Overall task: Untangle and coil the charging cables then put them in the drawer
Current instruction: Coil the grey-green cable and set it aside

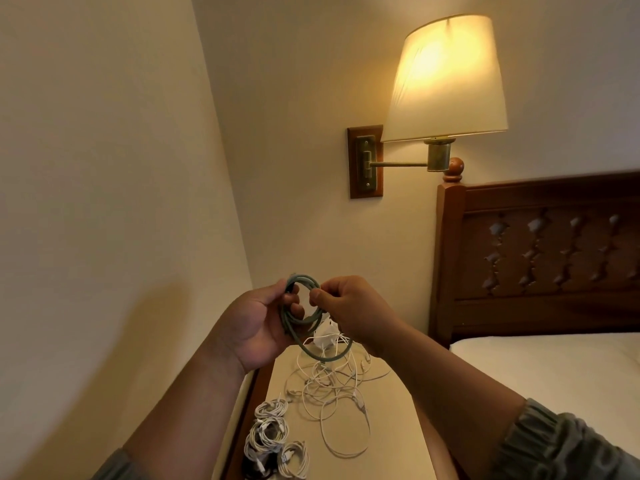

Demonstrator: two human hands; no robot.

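Observation:
A grey-green cable [304, 320] is wound into loops and held up in the air above the nightstand. My left hand [258, 323] grips the left side of the coil with curled fingers. My right hand [349, 306] pinches the cable at the coil's upper right. Below them a tangle of white cables [332, 386] lies spread on the cream nightstand top [391, 427], with a white charger plug [325, 336] at its far end. Several coiled white cables [273, 434] lie at the near left of the top. No drawer is visible.
A lit wall lamp [446, 81] on a swing arm hangs above the nightstand. A wooden headboard [540, 254] and a white mattress [554, 368] stand to the right. A cream wall [104, 202] runs close along the left.

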